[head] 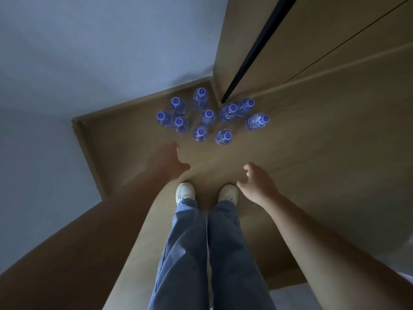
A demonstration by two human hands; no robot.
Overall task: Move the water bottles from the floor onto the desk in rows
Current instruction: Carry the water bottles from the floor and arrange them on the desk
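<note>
Fingers on both my hands are loose and hold nothing. My left hand (169, 161) reaches forward and down, blurred, its fingers spread slightly with the thumb out to the inner side. My right hand (257, 183) hangs lower and nearer to me, its fingers gently curved with the thumb apart from them, around empty air.

Ahead of my fingertips, well apart from both hands, ten bottles (207, 117) stand upright on the floor (312, 153) in a loose cluster, each clear with a blue-white cap. Nearest my left fingers are one bottle (200, 133) and its neighbour (224, 136), just past the fingertips and a little to the right. Farther beyond the left fingers, three stand close together (172, 117), near the wall (55, 63). One stands farthest off (201, 97), in the corner. Beyond my right fingers and slightly left, a pair (237, 108) stands touching by the foot of the cabinet (290, 41), at the base of its dark gap (257, 45). One more (257, 121) stands just to the right of that pair, straight ahead of my right fingers.

Below and between my hands are my two white shoes (185, 191), side by side on the floor, with jeans (201, 253) running down to them. My right thumb sits just beside the right shoe (228, 193) as seen from above.
</note>
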